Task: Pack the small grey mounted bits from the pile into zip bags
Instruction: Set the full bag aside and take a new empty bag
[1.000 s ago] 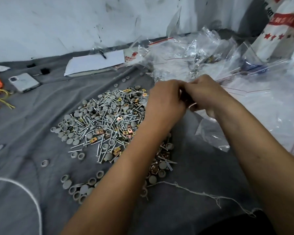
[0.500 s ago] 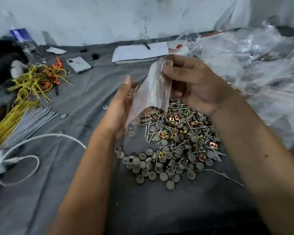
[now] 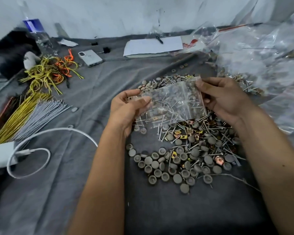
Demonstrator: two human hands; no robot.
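A clear zip bag (image 3: 171, 102) is held flat and sideways above the pile, between both hands. My left hand (image 3: 126, 107) pinches its left end, thumb on top. My right hand (image 3: 222, 99) grips the right end at the zip strip. Through the plastic I see only the pile beneath; whether anything lies inside I cannot tell. The pile (image 3: 193, 146) spreads over the grey cloth: small grey round bits, thin metal pins and some brass-coloured square clips.
A heap of clear bags (image 3: 265, 53) fills the right side. On the left lie yellow and grey wire bundles (image 3: 24, 114), a tangle of yellow and orange wires (image 3: 49, 72), a white cable (image 3: 46, 134) and a phone (image 3: 90, 58). A notepad (image 3: 153, 46) lies at the back.
The bag went from hanging upright between my hands to lying sideways, stretched between both. My left hand now pinches its end. The view has shifted left since a second ago.
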